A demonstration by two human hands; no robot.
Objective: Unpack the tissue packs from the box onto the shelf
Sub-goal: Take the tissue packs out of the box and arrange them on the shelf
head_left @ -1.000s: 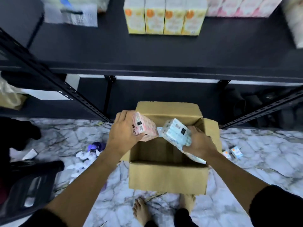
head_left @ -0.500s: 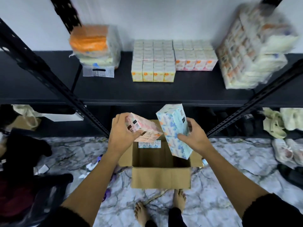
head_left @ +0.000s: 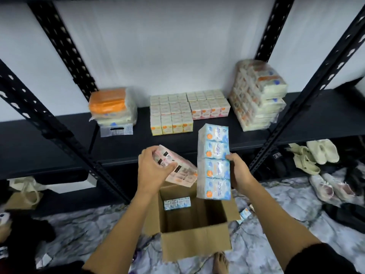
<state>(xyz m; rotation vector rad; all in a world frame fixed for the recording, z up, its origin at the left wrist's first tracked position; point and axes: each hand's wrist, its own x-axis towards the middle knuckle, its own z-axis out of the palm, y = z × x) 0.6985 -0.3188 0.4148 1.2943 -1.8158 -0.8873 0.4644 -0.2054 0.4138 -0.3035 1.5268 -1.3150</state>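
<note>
— What is held in the hands?

— A pink tissue pack [head_left: 178, 168] is gripped by the left hand [head_left: 153, 171], fingers curled over its near end and the thumb pressed on top; the pack is tilted, its far end low over the box. A blue tissue pack [head_left: 214, 162], four units stacked in one wrapper, is held upright by the right hand [head_left: 238, 173], clasped along its right edge. Both packs are raised above the cardboard box [head_left: 195, 232] and in front of the shelf [head_left: 296, 123].

— What is seen inside the box?

— The box is open at the top on the marble-patterned floor [head_left: 276, 224]. A row of small blue packs [head_left: 177, 203] is seen against its far wall, low down; the rest of the bottom is shadowed.

— And what is kept on the shelf?

— A block of orange-marked packs [head_left: 171, 119] is stood at the middle, with pink-marked packs [head_left: 210, 110] just beside it on the right. A wrapped bundle with an orange top [head_left: 111, 106] is placed to the left, and a tall leaning wrapped bundle [head_left: 258, 95] to the right. A loose blue pack [head_left: 245, 214] is lying on the floor beside the box's right flap. Shoes [head_left: 320, 157] are scattered further right.
</note>
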